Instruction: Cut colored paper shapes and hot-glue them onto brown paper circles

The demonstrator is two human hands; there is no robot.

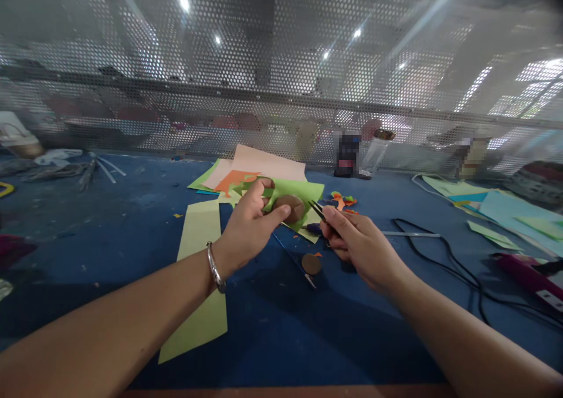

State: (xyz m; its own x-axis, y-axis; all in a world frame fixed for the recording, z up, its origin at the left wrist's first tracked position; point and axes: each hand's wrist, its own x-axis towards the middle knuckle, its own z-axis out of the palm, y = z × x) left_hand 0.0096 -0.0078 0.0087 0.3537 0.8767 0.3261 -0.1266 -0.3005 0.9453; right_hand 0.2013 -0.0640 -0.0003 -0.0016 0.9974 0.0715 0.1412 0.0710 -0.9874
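My left hand (257, 216), a silver bangle at its wrist, is closed on a bright green sheet of paper (308, 193). Its thumb presses a round brown disc (290, 209) against the sheet. To the right, my right hand (352, 237) grips dark scissors (317, 209), whose slightly parted blades point at the sheet's right edge. Most of their handle is hidden in my fingers. Below the hands, a second brown disc (311, 264) lies on the blue table (264, 339), beside a thin blue stick (288, 251) with a pale tip.
A pale yellow-green strip (196, 269) lies under my left forearm. Behind the hands are peach sheets (268, 163) and orange scraps (338, 199). A black cable (457, 263) leads to a purple tool (528, 278) at right. Blue paper (514, 213) lies beyond. A perforated metal screen (281, 81) stands behind.
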